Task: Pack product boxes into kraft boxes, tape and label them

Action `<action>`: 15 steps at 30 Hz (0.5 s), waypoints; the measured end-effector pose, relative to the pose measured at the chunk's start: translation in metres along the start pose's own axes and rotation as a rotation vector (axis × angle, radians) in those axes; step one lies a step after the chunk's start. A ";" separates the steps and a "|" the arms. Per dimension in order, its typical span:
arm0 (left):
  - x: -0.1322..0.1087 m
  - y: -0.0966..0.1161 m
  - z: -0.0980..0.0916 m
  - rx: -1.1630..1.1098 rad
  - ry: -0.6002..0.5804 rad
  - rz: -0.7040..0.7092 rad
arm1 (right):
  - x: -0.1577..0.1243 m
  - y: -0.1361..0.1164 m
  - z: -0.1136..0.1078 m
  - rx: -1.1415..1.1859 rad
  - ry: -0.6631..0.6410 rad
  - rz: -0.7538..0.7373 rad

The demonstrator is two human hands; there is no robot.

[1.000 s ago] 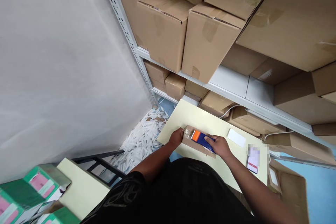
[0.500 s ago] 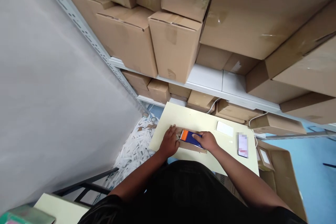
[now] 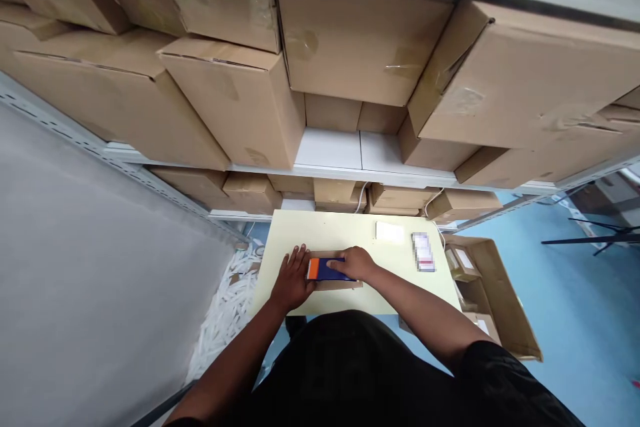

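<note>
The table (image 3: 305,230) is bare along its far strip and near-right corner. The left hand (image 3: 293,278), right hand (image 3: 356,263) and a blue box (image 3: 325,270) fill its near middle. A white card (image 3: 389,232) and a phone (image 3: 423,251) lie at its far right. Shelved cartons (image 3: 340,190) crowd behind it.

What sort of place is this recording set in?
Most likely a stockroom or packing area: metal shelving crammed with taped cardboard boxes, a small table where the right hand rests on a blue-and-orange box, and paper scraps heaped beside it.

The pale yellow smooth tabletop (image 3: 345,230) is looking matt — the flat brown cardboard piece (image 3: 345,284) dull, the blue-and-orange box (image 3: 324,269) slightly glossy.
</note>
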State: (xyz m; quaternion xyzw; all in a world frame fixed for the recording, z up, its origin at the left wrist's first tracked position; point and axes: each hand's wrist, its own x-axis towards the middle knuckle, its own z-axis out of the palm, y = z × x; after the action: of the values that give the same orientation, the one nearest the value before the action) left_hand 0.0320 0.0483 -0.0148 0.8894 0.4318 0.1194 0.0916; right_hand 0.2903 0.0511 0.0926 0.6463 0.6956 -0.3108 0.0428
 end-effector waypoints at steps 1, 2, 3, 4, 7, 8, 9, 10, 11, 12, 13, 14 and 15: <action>0.000 0.001 0.000 0.007 -0.005 -0.005 | 0.001 0.000 -0.001 -0.001 -0.012 -0.008; 0.000 0.001 -0.001 0.012 -0.011 -0.010 | 0.001 0.001 -0.002 0.000 -0.021 -0.015; 0.000 0.002 -0.002 0.018 -0.017 -0.015 | 0.001 0.001 -0.004 0.001 -0.026 -0.019; 0.000 0.004 -0.003 0.022 -0.027 -0.016 | 0.000 0.001 -0.005 0.002 -0.029 -0.024; -0.001 0.007 -0.007 0.028 -0.064 -0.015 | -0.003 0.004 -0.009 0.002 -0.023 -0.037; -0.001 0.008 -0.008 0.028 -0.074 -0.016 | -0.005 0.006 -0.010 0.002 -0.016 -0.041; -0.001 0.008 -0.009 0.025 -0.081 -0.018 | -0.007 0.008 -0.010 0.004 -0.009 -0.044; -0.002 0.009 -0.010 0.020 -0.086 -0.019 | -0.009 0.011 -0.012 0.013 -0.003 -0.042; -0.002 0.009 -0.010 0.012 -0.089 -0.021 | -0.010 0.015 -0.013 0.029 -0.001 -0.036; -0.002 0.009 -0.010 0.002 -0.088 -0.023 | -0.012 0.019 -0.014 0.050 -0.001 -0.030; -0.002 0.009 -0.011 -0.010 -0.084 -0.026 | -0.014 0.024 -0.016 0.071 -0.002 -0.023; -0.003 0.008 -0.011 -0.023 -0.080 -0.028 | -0.016 0.030 -0.018 0.089 -0.002 -0.017; -0.003 0.008 -0.012 -0.036 -0.076 -0.027 | -0.019 0.037 -0.020 0.098 0.001 -0.011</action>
State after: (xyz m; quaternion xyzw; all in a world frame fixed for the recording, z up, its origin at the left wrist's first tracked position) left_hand 0.0328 0.0418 -0.0020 0.8855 0.4378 0.0920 0.1255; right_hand 0.3344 0.0437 0.1035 0.6437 0.6832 -0.3446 0.0091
